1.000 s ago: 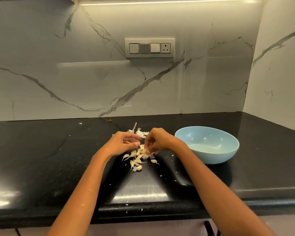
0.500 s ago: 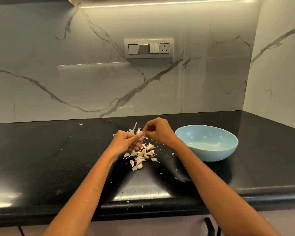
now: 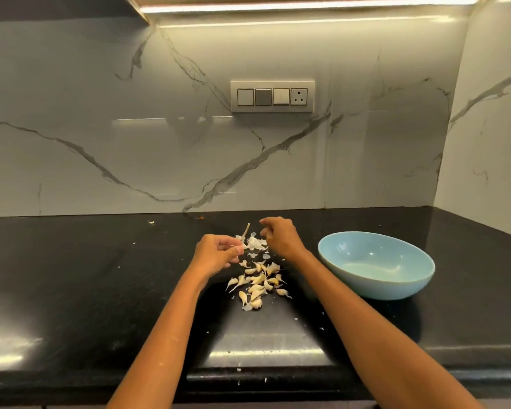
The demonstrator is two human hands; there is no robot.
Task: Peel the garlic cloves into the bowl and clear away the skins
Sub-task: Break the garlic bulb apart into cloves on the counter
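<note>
On the black stone surface (image 3: pixel 71 290), a loose pile of unpeeled garlic cloves (image 3: pixel 258 283) lies between the 2 forearms, just nearer the person than both hands. Beyond the pile sits a small heap of papery white garlic skins (image 3: pixel 255 242) with a dry stem (image 3: pixel 245 231) sticking up from it.

The left hand (image 3: pixel 216 255) has its fingers curled, and its grip pinches something small and pale at the fingertips, at the left edge of the skins; whether that is a clove or a scrap of skin cannot be told. The right hand (image 3: pixel 281 237) hovers at the right edge of the skins with fingers curled downward; whether its grip pinches anything cannot be told.

The light blue bowl (image 3: pixel 376 265) stands on the surface to the right of the right wrist, apart from the cloves, and its inside looks bare. Small skin flecks (image 3: pixel 295 318) are scattered toward the front edge. A switch plate (image 3: pixel 272 96) with 3 switches and 1 socket sits on the marble backsplash (image 3: pixel 130 143).
</note>
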